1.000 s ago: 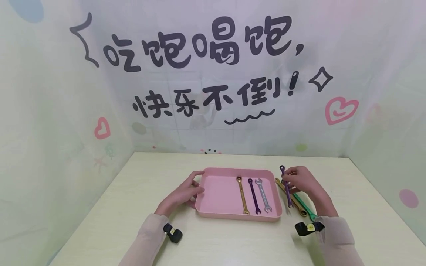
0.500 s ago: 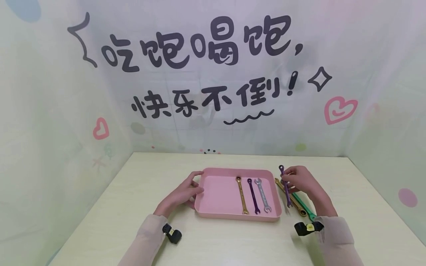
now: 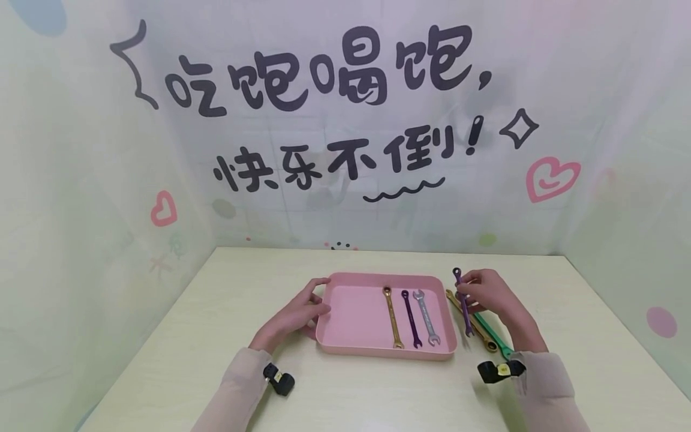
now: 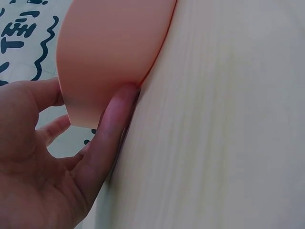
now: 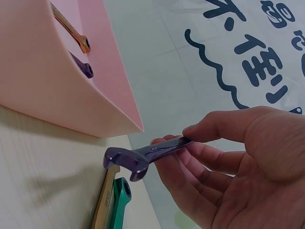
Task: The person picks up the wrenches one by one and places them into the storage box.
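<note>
My left hand [image 3: 291,313] holds the left end of a shallow pink tray [image 3: 349,315], thumb against its outer wall and other fingers farther along the side. Inside the tray lie a gold wrench [image 3: 393,321], a dark purple wrench [image 3: 412,321] and a silver open-end wrench [image 3: 427,318], side by side on its right half. To the right of the tray, my right hand [image 3: 490,292] pinches a purple wrench [image 5: 164,149] between thumb and fingers. Its ring end points up and away, and its open end hangs lower, above the loose wrenches.
Beneath the raised wrench, a gold wrench [image 3: 482,336] and a green wrench [image 3: 499,340] lie close together on the pale wooden table [image 3: 372,396]. A printed cloth [image 3: 345,222] stands behind the table, with side panels at left and right.
</note>
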`<action>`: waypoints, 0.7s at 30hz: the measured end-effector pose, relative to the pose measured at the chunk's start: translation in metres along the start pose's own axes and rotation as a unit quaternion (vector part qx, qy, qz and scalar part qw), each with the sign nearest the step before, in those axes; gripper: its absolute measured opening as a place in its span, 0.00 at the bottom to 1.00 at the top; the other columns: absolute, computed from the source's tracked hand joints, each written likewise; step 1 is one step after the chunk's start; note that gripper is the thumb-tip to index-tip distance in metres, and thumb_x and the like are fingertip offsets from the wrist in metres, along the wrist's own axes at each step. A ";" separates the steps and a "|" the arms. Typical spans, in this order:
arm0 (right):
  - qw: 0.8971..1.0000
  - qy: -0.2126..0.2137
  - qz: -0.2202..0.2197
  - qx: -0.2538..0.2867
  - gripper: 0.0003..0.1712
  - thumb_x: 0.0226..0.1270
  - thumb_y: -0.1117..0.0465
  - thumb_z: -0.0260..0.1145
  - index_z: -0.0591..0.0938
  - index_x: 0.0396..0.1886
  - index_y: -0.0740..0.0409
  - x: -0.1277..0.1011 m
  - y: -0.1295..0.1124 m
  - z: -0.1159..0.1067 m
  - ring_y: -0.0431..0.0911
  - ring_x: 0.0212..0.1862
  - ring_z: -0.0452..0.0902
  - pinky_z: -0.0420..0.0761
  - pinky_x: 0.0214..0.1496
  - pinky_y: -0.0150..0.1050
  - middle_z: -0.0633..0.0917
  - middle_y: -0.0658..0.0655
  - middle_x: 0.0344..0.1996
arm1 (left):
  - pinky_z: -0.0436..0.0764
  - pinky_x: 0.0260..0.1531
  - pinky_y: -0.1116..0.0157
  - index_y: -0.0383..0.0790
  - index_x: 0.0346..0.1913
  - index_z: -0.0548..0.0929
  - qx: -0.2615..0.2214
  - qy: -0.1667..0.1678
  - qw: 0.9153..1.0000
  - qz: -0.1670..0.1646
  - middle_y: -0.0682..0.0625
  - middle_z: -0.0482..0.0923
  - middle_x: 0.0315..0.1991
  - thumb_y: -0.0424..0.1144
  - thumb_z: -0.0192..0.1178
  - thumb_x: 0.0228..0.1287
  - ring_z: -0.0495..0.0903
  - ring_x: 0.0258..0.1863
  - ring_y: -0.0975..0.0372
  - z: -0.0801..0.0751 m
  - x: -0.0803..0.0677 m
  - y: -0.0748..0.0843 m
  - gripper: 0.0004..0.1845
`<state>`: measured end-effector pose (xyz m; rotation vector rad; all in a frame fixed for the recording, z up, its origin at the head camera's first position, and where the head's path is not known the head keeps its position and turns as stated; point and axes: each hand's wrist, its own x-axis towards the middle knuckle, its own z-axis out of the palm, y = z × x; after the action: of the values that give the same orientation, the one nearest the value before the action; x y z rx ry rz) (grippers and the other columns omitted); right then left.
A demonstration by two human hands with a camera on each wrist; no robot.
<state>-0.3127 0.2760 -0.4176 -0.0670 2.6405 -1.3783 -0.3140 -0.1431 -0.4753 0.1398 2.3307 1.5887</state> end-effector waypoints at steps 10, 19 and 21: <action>1.000 0.000 -0.006 -0.002 0.21 0.74 0.62 0.61 0.77 0.56 0.77 -0.001 -0.003 0.000 0.46 0.33 0.84 0.92 0.40 0.46 0.86 0.69 0.42 | 0.90 0.26 0.56 0.61 0.79 0.60 0.000 0.003 1.000 0.003 0.39 0.69 0.54 0.38 0.59 0.72 0.82 0.38 0.53 -0.001 -0.001 0.001 0.36; 1.000 -0.006 -0.001 0.002 0.21 0.75 0.63 0.60 0.77 0.56 0.77 -0.005 -0.005 0.001 0.46 0.34 0.85 0.92 0.41 0.46 0.86 0.70 0.43 | 0.89 0.25 0.57 0.60 0.79 0.59 0.003 -0.002 1.000 0.006 0.39 0.70 0.54 0.38 0.59 0.73 0.83 0.37 0.54 0.000 -0.003 0.000 0.37; 1.000 -0.003 -0.002 -0.001 0.20 0.75 0.63 0.61 0.77 0.56 0.77 -0.005 -0.006 0.002 0.46 0.33 0.85 0.92 0.41 0.46 0.86 0.70 0.42 | 0.90 0.25 0.56 0.59 0.80 0.58 0.002 -0.006 1.000 0.009 0.39 0.70 0.54 0.38 0.59 0.73 0.83 0.37 0.54 0.000 -0.004 0.001 0.37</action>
<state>-0.3073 0.2718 -0.4135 -0.0760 2.6383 -1.3732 -0.3108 -0.1438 -0.4735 0.1701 2.3310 1.5866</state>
